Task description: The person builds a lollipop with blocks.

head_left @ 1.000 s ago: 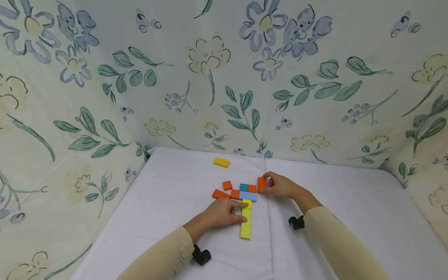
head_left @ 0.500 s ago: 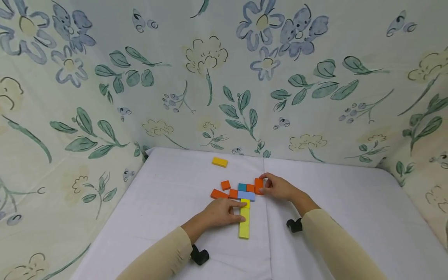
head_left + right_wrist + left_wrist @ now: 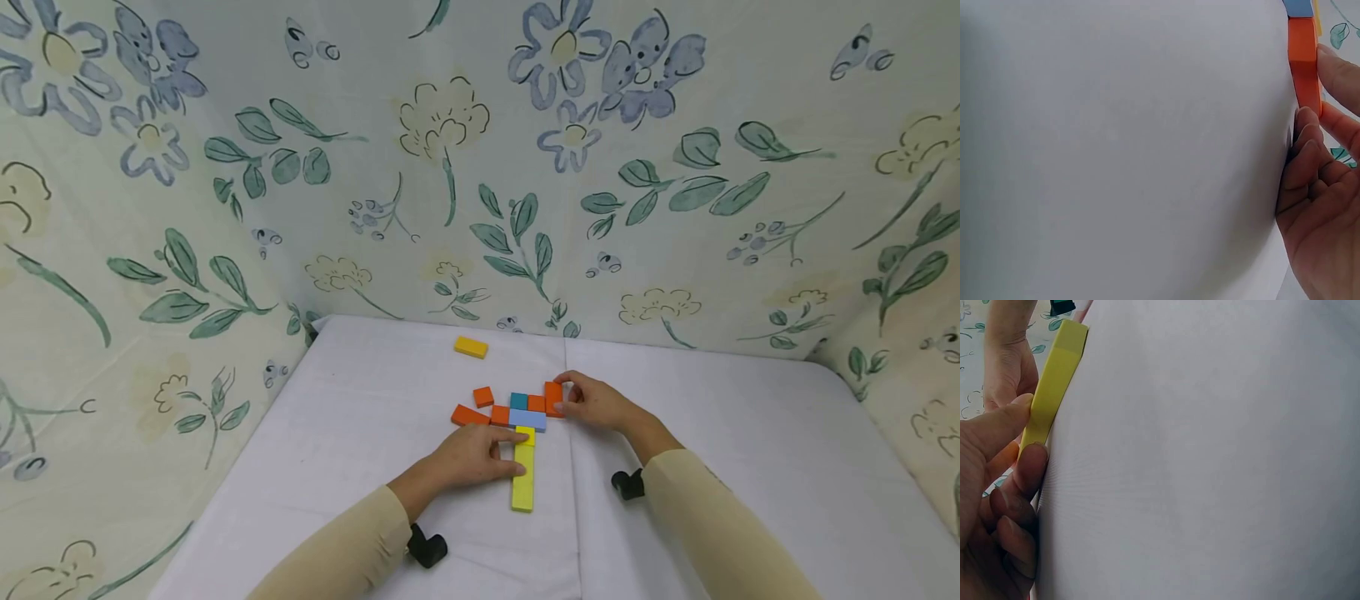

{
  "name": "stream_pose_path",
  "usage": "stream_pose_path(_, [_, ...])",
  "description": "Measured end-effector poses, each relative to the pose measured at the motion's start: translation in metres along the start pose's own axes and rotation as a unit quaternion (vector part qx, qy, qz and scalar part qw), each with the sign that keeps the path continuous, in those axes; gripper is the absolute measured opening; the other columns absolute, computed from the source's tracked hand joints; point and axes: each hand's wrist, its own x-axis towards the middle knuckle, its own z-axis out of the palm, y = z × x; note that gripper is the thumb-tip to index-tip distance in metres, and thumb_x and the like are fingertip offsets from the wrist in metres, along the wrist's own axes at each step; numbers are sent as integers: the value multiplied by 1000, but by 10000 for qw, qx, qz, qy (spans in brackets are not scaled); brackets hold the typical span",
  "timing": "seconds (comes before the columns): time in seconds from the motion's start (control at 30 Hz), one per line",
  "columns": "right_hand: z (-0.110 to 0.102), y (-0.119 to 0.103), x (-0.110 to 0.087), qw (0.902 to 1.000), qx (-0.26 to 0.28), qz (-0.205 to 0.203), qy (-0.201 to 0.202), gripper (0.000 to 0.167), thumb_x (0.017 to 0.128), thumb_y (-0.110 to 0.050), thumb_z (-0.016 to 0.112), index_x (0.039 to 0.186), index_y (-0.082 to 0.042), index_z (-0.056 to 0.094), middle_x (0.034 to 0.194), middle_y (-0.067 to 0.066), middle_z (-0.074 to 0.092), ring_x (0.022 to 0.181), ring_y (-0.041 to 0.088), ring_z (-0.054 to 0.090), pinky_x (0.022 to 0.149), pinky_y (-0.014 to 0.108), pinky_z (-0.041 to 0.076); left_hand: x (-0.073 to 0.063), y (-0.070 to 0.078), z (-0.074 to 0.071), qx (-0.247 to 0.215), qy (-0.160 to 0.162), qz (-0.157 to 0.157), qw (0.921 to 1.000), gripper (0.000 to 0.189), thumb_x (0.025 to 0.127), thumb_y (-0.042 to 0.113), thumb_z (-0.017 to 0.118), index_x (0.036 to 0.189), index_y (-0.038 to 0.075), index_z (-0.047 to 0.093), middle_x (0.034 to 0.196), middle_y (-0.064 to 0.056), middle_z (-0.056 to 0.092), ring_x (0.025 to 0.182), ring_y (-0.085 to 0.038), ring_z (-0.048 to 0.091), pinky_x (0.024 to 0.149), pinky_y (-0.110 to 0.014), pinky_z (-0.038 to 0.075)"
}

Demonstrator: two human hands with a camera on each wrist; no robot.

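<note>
In the head view my right hand (image 3: 603,404) pinches an upright-lying orange block (image 3: 552,399) with thumb and index finger at its ends. That block lies against a small orange block (image 3: 536,403), beside a teal block (image 3: 519,402). A light blue block (image 3: 528,420) sits just below them. My left hand (image 3: 468,454) rests its index fingertip on a small yellow block (image 3: 524,434) and its thumb on a long yellow block (image 3: 523,492). In the left wrist view, its lower fingers (image 3: 1017,540) are curled beside the blocks. The right wrist view shows the pinched orange block (image 3: 1303,47) close up.
More orange blocks lie left of the light blue one: a square piece (image 3: 500,415), a longer tilted piece (image 3: 470,415) and a separate square (image 3: 483,397). A golden-yellow block (image 3: 471,347) lies near the back edge. White cloth (image 3: 712,433) covers the table, with floral fabric (image 3: 450,208) behind.
My right hand has moved the orange block slightly left, until it lies against the small orange block. The left hand keeps its place on the yellow blocks.
</note>
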Motion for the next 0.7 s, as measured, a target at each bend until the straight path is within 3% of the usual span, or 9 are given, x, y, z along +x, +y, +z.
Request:
stream_pose_path(0.5, [-2,-6,1,9998,-66,104,-139,49,96,-30,69,140,-19,50,96,7,56,86,21,53,75,32,45,-2,1,-3,-123,-15,17,9999,54,88,54,75,138,38,63,70,9,57,65,-6,53,58,-23,40])
stream_pose_path(0.7, [-2,-5,1,9997,-76,188,-163,50,96,-31,70,140,-19,50,98,7,56,89,21,54,76,32,46,-3,-3,-5,-422,249,-28,9988,52,90,51,75,138,36,64,72,8,56,65,-7,52,57,-23,40])
